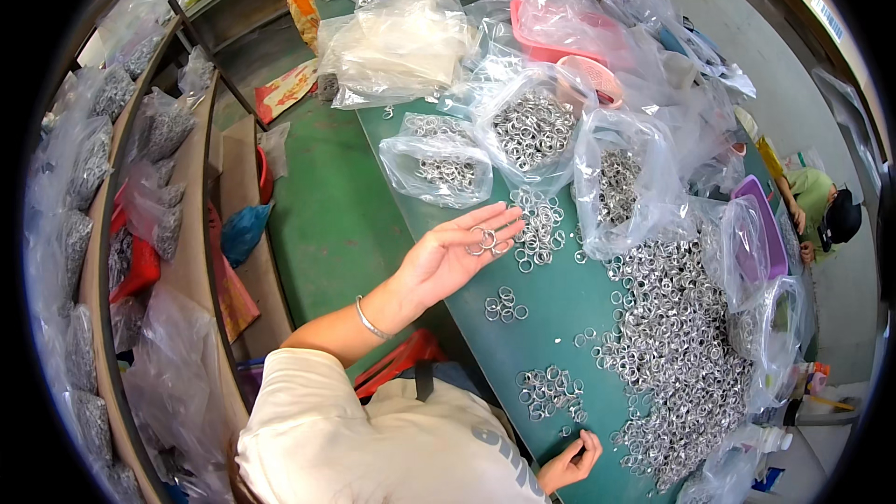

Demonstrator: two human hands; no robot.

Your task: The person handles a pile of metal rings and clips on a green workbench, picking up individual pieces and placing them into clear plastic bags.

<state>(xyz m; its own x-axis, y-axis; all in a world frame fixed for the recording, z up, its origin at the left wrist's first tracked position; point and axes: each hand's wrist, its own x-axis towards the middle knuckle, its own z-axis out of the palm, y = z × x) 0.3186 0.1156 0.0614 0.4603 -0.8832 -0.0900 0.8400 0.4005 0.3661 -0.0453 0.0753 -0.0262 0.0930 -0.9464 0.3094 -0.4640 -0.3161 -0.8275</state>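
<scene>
My left hand point(450, 257) is raised over the table's left edge, palm up and fingers stretched out. Several silver metal rings point(487, 241) rest across its fingers. Low on the table's near edge, my right hand point(571, 463) has its fingers curled; anything inside them is hidden. Just above it lies a small cluster of rings point(551, 394), with a smaller group point(506, 305) farther up. Another cluster point(538, 233) sits beyond my left fingertips. To the right spreads a large heap of rings point(686, 355).
Clear plastic bags of rings point(534, 131) stand on the green table point(467, 317). Behind them are a pink basin point(560, 28) and flat plastic bags point(401, 51). A purple basket point(761, 224) lies right, near a person in green point(814, 201). Shelves point(173, 252) with filled bags line the left.
</scene>
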